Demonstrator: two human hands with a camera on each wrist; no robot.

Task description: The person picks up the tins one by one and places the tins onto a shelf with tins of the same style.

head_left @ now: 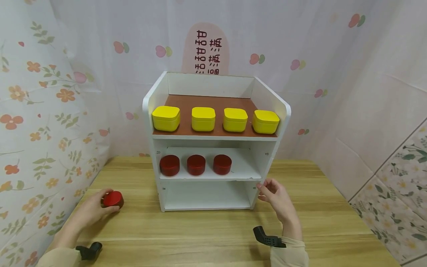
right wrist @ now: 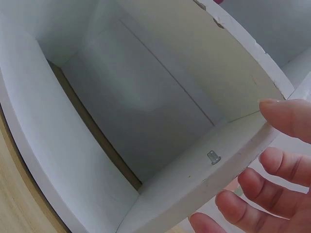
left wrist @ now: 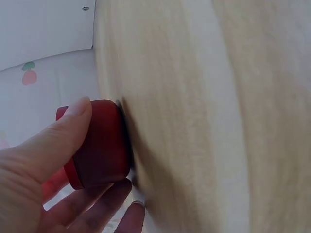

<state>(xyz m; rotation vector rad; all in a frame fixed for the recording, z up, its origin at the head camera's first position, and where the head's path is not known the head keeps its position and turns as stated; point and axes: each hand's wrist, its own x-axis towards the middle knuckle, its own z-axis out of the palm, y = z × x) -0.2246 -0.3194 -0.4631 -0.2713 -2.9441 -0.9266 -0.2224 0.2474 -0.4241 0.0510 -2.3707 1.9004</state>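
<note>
At the left of the table, my left hand holds a round red tin between thumb and fingers. The left wrist view shows this tin with its base close against the wood; I cannot tell whether it touches. My right hand is at the right side panel of a white shelf unit. In the right wrist view, the thumb lies at the panel's front edge and the fingers are along its outer face. Three more red tins stand in a row on the middle shelf, left to centre.
Several yellow square boxes line the front of the brown top shelf. A bare white bottom shelf is below. The unit stands on a wooden table, with patterned cloth behind and to the left. A clear peg sticks out inside the right panel.
</note>
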